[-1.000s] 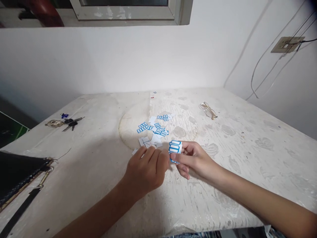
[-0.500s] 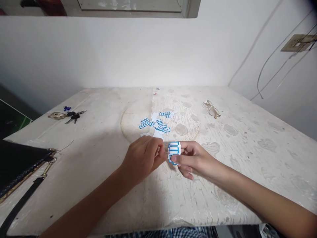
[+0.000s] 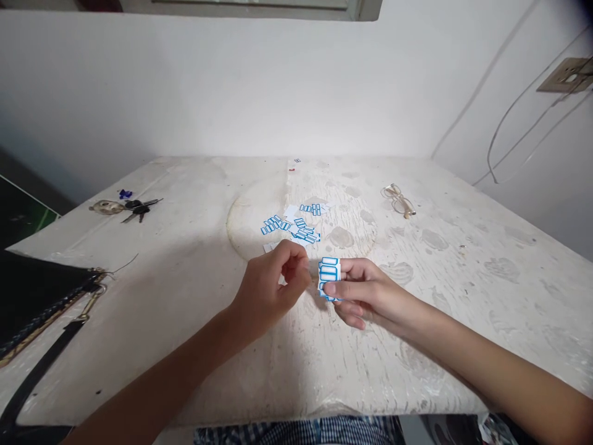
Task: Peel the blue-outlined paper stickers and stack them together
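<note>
I see the right hand (image 3: 359,290) still pinching the small stack of blue-bordered labels (image 3: 329,275) above the table (image 3: 185,321), near the loose labels (image 3: 294,225). The left hand (image 3: 273,287) has lifted off the tabletop since a second ago, its fingertips now pressed together just beside the stack; whether they hold a label I cannot tell.

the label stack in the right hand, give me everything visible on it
The label stack is a small bundle of white paper pieces printed with rounded blue rectangular frames; three frames show on the front piece. It looks like thin sticker paper, edges a little uneven, with a corner sticking out below the thumb. The right hand pinches it between thumb and fingers, face toward the camera, roughly upright, above the table. The left hand is curled just beside it; contact cannot be told.
</note>
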The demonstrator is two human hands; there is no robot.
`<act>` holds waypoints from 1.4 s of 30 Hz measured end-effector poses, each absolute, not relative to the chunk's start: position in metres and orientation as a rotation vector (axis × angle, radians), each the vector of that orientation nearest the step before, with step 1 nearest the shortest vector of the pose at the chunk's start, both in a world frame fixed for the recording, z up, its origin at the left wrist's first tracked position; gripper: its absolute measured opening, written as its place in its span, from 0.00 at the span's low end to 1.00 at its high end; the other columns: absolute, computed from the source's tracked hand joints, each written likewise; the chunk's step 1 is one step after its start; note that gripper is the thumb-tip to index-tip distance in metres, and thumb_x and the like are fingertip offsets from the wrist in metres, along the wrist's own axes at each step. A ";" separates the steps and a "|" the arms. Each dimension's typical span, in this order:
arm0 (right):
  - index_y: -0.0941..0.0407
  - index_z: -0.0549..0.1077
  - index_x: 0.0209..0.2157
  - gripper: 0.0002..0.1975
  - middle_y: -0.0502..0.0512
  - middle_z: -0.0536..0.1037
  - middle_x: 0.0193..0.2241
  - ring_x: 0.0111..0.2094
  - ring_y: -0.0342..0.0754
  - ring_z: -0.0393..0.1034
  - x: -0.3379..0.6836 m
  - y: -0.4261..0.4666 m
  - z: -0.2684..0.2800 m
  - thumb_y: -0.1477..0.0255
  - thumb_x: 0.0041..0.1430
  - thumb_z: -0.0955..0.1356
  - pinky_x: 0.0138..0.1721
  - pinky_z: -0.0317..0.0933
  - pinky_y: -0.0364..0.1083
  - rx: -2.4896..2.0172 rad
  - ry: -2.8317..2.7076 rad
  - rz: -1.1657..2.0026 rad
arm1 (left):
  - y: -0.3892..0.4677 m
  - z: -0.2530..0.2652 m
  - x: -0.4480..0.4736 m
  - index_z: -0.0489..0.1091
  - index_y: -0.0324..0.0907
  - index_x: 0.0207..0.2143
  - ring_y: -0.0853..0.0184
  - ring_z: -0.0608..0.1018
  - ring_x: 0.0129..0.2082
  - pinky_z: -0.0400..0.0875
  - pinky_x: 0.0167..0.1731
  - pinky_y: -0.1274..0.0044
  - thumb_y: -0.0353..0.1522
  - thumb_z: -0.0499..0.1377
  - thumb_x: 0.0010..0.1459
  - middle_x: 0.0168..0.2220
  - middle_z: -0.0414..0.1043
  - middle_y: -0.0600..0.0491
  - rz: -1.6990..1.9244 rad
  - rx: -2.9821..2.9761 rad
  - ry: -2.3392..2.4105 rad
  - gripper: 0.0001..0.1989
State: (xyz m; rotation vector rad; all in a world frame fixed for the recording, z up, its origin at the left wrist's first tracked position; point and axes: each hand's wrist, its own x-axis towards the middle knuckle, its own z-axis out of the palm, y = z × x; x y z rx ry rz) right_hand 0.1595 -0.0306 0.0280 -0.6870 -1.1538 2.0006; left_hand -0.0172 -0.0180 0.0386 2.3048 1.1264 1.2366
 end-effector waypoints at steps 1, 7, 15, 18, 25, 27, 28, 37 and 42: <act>0.60 0.70 0.27 0.03 0.41 0.59 0.14 0.13 0.33 0.48 0.160 -0.031 0.028 0.77 0.52 0.69 0.13 0.51 0.35 -0.676 -1.137 2.018 | -0.019 0.038 -0.016 0.60 0.42 0.27 0.77 0.65 0.19 0.59 0.18 0.85 0.27 0.51 0.55 0.19 0.61 0.62 1.219 2.269 1.105 0.05; 0.60 0.69 0.27 0.03 0.44 0.62 0.16 0.15 0.34 0.51 0.161 -0.031 0.028 0.77 0.52 0.68 0.16 0.51 0.36 -0.653 -1.095 2.034 | -0.021 0.032 -0.013 0.58 0.42 0.26 0.75 0.63 0.20 0.58 0.20 0.82 0.29 0.49 0.57 0.19 0.58 0.61 1.112 2.070 1.060 0.07; 0.59 0.67 0.24 0.06 0.43 0.58 0.15 0.16 0.35 0.49 0.161 -0.030 0.028 0.76 0.53 0.68 0.17 0.48 0.37 -0.699 -1.019 2.028 | -0.021 0.030 -0.010 0.60 0.42 0.25 0.74 0.62 0.18 0.59 0.18 0.80 0.32 0.48 0.58 0.16 0.57 0.61 1.013 1.762 0.959 0.08; 0.59 0.68 0.26 0.04 0.44 0.59 0.16 0.16 0.36 0.50 0.161 -0.028 0.025 0.76 0.53 0.68 0.18 0.48 0.37 -0.726 -0.988 2.012 | -0.020 0.030 -0.008 0.60 0.42 0.25 0.74 0.62 0.16 0.60 0.17 0.81 0.33 0.48 0.58 0.14 0.57 0.61 0.951 1.691 0.984 0.09; 0.60 0.67 0.23 0.07 0.45 0.59 0.16 0.17 0.36 0.49 0.163 -0.024 0.026 0.76 0.51 0.68 0.18 0.47 0.38 -0.704 -0.930 1.939 | -0.019 0.031 -0.015 0.61 0.41 0.25 0.76 0.64 0.17 0.59 0.19 0.82 0.26 0.51 0.53 0.17 0.61 0.61 1.125 2.529 1.072 0.05; 0.59 0.67 0.23 0.06 0.45 0.59 0.16 0.17 0.36 0.48 0.164 -0.023 0.029 0.76 0.50 0.68 0.18 0.46 0.38 -0.706 -0.891 1.912 | -0.025 0.028 -0.026 0.61 0.41 0.24 0.74 0.64 0.17 0.59 0.20 0.80 0.25 0.52 0.53 0.17 0.62 0.60 1.066 3.036 0.909 0.06; 0.59 0.67 0.23 0.06 0.45 0.59 0.17 0.17 0.36 0.48 0.165 -0.023 0.030 0.76 0.49 0.69 0.18 0.46 0.38 -0.709 -0.872 1.901 | -0.031 0.026 -0.032 0.61 0.40 0.24 0.73 0.63 0.17 0.58 0.20 0.78 0.24 0.53 0.53 0.16 0.61 0.59 0.973 3.250 0.806 0.07; 0.59 0.67 0.23 0.05 0.45 0.59 0.16 0.17 0.36 0.50 0.165 -0.025 0.032 0.76 0.50 0.68 0.17 0.46 0.38 -0.674 -0.953 1.851 | -0.068 0.009 -0.083 0.66 0.37 0.31 0.70 0.68 0.22 0.61 0.24 0.75 0.25 0.52 0.57 0.23 0.67 0.55 0.304 3.503 0.538 0.04; 0.59 0.69 0.26 0.03 0.45 0.61 0.17 0.17 0.36 0.49 0.165 -0.024 0.033 0.77 0.48 0.69 0.17 0.46 0.38 -0.702 -0.959 1.787 | -0.065 0.018 -0.085 0.67 0.38 0.33 0.70 0.70 0.25 0.64 0.27 0.75 0.24 0.51 0.58 0.29 0.71 0.53 0.237 3.488 0.402 0.06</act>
